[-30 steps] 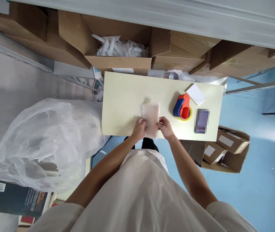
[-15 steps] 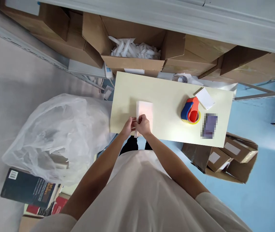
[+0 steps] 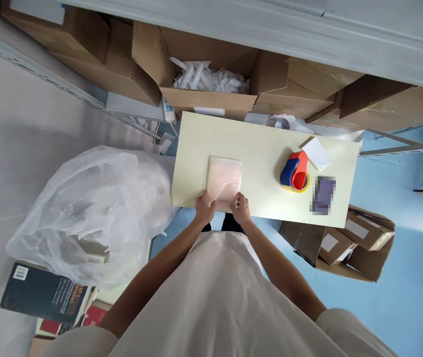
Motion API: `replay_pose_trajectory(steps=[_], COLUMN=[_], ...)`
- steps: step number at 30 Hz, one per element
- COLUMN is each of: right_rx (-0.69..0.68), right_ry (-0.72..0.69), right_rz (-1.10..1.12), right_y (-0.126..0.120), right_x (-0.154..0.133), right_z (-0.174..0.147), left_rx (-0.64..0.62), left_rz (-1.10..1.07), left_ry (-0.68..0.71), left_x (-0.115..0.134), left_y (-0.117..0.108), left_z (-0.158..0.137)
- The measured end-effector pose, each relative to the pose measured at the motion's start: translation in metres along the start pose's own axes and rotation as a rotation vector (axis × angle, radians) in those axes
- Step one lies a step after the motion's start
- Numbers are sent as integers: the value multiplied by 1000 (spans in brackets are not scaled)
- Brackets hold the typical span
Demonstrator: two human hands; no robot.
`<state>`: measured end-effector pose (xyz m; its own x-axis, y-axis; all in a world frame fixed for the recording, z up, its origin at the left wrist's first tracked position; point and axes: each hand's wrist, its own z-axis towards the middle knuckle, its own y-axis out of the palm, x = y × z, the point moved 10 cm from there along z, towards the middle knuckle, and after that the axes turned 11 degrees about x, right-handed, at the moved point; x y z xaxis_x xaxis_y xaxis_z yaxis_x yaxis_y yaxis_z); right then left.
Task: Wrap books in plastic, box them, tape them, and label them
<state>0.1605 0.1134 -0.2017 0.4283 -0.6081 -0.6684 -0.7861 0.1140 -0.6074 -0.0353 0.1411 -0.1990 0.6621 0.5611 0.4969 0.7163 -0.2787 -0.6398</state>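
A flat packet in thin, pinkish-white wrapping (image 3: 225,173) lies near the left end of the pale table (image 3: 263,148), a crease across its near half. My left hand (image 3: 205,209) is closed on the packet's near left corner, at the table's front edge. At the near right corner, my right hand (image 3: 241,209) pinches the wrapping with bent fingers. What is inside the wrapping cannot be made out.
A red and blue tape dispenser (image 3: 295,171), a small white box (image 3: 316,152) and a blurred-out dark object (image 3: 323,195) are on the table's right. Behind stands a carton of white pieces (image 3: 207,96). A plastic bag (image 3: 95,213) bulges at left; an open carton (image 3: 375,267) is at right.
My hands have parted, the right one moving rightward and nearer me, the left slightly rightward. The packet now shows a wider face, with both near corners held.
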Motion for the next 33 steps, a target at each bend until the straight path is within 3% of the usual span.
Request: replay_pose_trajectory(steps=[4,13,18,23,26,33], right_rx=[8,-15,-65,-13,23,64], right_ry=[-16,-191,-159,-163,-87,-31], right_rz=[0,-50,-51,-29,-29,16], right_y=[20,70,91,70,49,7], right_x=[-14,-121,-146,-138,-112,-65], right_z=[6,97,125,113,92,46], left_rx=[78,344,349,262,158,103], left_rz=[13,-106,-119,-96,-32,-62], left_ry=[23,71,121,177,134,162], left_x=[0,33,44,42,30,32], left_y=[1,-70,-90,-86,-78,-94], left_z=[6,117,152,134,114,84])
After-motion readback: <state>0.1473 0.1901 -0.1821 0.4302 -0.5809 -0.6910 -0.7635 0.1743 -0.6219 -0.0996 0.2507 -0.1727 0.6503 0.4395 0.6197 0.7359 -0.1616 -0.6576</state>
